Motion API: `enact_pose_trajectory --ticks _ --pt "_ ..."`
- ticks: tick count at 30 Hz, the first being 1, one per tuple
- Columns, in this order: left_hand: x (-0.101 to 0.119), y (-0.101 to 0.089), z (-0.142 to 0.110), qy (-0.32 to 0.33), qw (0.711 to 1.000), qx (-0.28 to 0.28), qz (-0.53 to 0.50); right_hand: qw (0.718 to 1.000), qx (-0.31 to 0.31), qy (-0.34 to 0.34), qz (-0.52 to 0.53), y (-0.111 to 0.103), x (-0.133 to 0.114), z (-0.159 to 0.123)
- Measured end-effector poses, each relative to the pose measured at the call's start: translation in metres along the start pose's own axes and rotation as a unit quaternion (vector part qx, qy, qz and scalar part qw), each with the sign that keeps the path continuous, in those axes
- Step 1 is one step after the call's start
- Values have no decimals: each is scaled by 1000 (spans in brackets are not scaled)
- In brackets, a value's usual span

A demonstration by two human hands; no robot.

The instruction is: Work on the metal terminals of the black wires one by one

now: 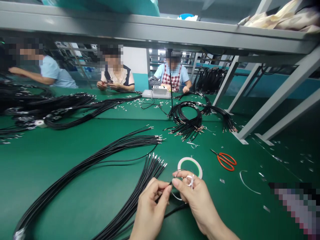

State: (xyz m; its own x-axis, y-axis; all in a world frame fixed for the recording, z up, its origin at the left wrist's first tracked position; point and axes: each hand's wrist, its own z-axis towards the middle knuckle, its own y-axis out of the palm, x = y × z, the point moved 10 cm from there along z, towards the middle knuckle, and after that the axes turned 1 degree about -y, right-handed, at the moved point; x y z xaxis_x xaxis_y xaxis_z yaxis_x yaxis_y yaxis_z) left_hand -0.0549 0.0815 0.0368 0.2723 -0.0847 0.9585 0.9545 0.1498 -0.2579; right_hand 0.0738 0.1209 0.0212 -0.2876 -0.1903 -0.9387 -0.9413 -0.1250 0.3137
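Note:
In front of me, my left hand [152,205] pinches a thin black cable [175,210] between thumb and fingers. My right hand [198,196] meets it there, thumb and forefinger closed on the same cable close to its end. A small white strip [190,181] is looped at a finger of that hand. Behind the right hand lies a roll of white tape [200,169] with a green inner ring, partly covered. Left of my hands, black cables with silver tips form a bundle [136,196]. A longer curved bundle [72,170] lies beyond it. The fingers hide the exact pinch point.
Orange-handled scissors [227,162] lie right of the tape. Coiled black cables [186,116] sit farther back, near slanted grey shelf legs [277,100]. Clear and white scraps litter the green table [120,133]. Several co-workers sit across it. A grey shelf beam [150,30] spans overhead.

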Motion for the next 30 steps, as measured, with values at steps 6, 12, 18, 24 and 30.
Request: enact_pose_trajectory --ticks 6,12,18,24,30 --pt "0 4 -1 -14 1000 -14 -15 999 -4 -9 -48 1 -3 1" --pt "-5 3 2 -29 999 -3 -34 996 35 -37 -75 -12 -23 -4" --pt "7 -10 6 5 999 47 -25 991 19 -53 -118 -12 -22 -1" --pt "5 -10 6 5 995 53 -86 985 -5 -71 -155 -4 -19 -2" --pt "-6 -2 6 -75 978 41 -189 987 23 -67 -145 -8 -14 -6"
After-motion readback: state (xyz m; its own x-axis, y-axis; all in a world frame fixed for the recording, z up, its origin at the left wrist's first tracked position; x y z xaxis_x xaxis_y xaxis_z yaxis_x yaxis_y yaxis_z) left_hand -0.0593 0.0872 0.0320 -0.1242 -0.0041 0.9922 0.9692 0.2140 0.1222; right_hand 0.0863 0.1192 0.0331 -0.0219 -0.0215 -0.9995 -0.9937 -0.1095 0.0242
